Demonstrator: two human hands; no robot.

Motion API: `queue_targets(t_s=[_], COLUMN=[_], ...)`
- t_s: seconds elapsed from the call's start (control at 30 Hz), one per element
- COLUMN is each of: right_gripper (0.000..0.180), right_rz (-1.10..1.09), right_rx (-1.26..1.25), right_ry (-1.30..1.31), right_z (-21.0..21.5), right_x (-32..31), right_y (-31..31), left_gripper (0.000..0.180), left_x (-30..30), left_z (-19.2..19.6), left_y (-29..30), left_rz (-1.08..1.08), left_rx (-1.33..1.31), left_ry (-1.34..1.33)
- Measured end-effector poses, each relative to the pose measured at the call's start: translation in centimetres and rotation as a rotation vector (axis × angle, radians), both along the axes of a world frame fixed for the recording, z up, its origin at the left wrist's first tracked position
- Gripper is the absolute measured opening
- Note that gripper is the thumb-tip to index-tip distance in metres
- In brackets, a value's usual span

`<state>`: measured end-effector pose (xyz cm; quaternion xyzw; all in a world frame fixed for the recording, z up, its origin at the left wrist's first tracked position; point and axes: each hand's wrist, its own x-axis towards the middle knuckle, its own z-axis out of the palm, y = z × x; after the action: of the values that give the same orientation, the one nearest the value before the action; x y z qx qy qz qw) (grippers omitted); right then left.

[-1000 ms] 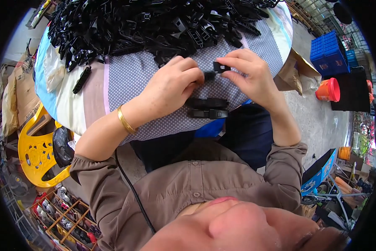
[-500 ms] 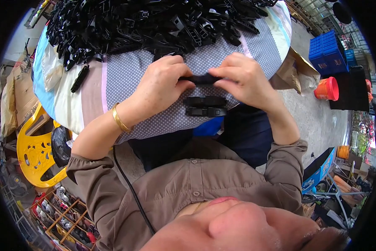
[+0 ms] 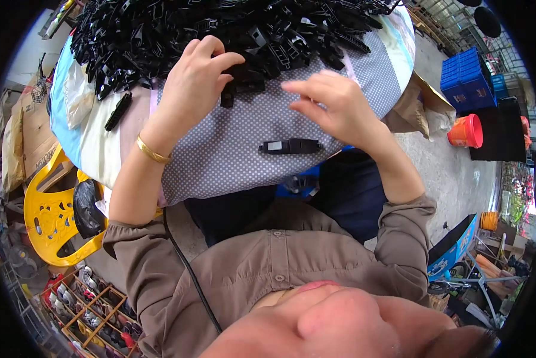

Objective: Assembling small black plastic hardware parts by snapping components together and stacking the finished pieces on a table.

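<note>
Nearest item — one assembled black plastic clip, long and flat, lying on the grey dotted cloth at the near edge of the desk. Half a second back a black piece was pinched between both hands; now neither hand has it, and a clip lies alone, touching nothing. A second ago a dark piece already lay in about this spot; whether this is that one or the one just worked I cannot tell.

Right hand — just beyond the clip, lifted off the cloth, fingers spread loosely apart, empty. It has let go and drawn a little up and away.

Left hand — has moved out from the middle of the desk to the near edge of the heap. Fingers curled down onto a loose black part at the fringe; touching it, but whether closed on it I cannot tell. Gold bangle on that wrist.

Farthest — heap of black plastic parts, tangled, covering the far half of the desk. One stray piece lies apart at the left, on the pale cloth.

Reading — one piece looks finished and set down; the left hand is at the stock for another.
</note>
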<state>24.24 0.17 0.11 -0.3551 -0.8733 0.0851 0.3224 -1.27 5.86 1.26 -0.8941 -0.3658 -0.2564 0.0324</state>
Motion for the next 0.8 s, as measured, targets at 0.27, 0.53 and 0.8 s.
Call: queue_targets(t_s=[0.27, 0.53, 0.8], right_gripper=[0.040, 0.015, 0.013], right_rz=[-0.266, -0.163, -0.065], right_rx=[0.176, 0.192, -0.183], right_ry=[-0.219, -0.057, 0.036], right_z=[-1.7, -0.8, 0.5], right_x=[-3.1, -1.6, 1.6], right_y=[2.0, 1.1, -0.7], left_gripper=[0.030, 0.021, 0.022], left_x=[0.3, 0.3, 0.7], left_z=[0.2, 0.2, 0.6], left_y=[0.1, -0.1, -0.1], left_rz=[-0.093, -0.120, -0.127], left_rx=[0.041, 0.045, -0.073], left_ry=[0.088, 0.071, -0.235])
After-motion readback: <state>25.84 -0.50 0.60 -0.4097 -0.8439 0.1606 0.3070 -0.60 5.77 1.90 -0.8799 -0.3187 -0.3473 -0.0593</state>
